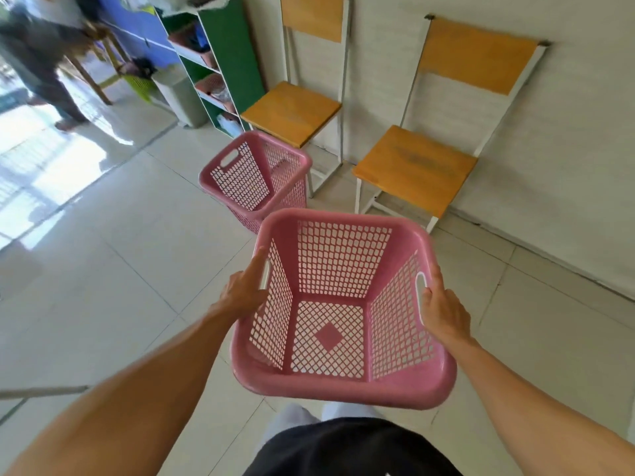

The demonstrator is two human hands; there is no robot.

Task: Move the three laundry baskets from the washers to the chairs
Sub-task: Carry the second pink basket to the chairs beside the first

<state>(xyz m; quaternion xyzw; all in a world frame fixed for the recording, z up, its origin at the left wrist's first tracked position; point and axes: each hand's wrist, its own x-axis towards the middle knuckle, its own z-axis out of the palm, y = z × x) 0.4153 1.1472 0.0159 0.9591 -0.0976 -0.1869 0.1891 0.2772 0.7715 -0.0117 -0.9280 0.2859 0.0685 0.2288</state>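
Bright daylight, coming in from about 10 o'clock. Strong glare blows out the floor (51, 173) there, tiles nearly white. Person (37, 56) at 11 o'clock smeared by motion blur, shelf (213, 63) soft too. Centre sharper; near basket (343, 304) fairly crisp. Shadows soft and faint. Wide-angle bending at edges: chairs (429, 159) lean outward, forearms stretched.

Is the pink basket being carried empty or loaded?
Empty: the carried basket shows its bare lattice floor and walls, held by the left hand and right hand.
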